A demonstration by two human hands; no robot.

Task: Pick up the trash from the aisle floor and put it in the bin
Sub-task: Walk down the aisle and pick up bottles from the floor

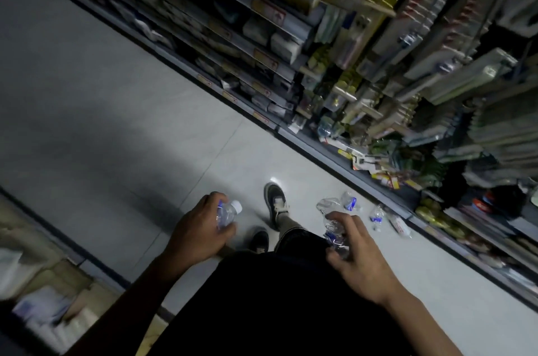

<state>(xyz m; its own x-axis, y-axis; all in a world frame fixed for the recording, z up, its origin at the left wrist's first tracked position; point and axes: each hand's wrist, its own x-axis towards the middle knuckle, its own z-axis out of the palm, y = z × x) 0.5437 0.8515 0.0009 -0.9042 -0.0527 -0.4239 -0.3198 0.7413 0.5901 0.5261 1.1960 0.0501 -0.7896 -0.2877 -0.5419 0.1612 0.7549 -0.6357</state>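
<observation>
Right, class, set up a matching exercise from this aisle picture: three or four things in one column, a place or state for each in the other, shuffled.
Things:
1. capped bottle
2. crushed bottle
3. loose bottles
4. dark shoe

Places or states:
A. lying on the floor beside the shelf base
B. gripped in the left hand
C. standing on the floor between the hands
D. held in the right hand

Pairs: 1-B, 2-D, 3-A, 4-C

head view | from above, tilted | facing down | aisle floor (116, 111) near
</observation>
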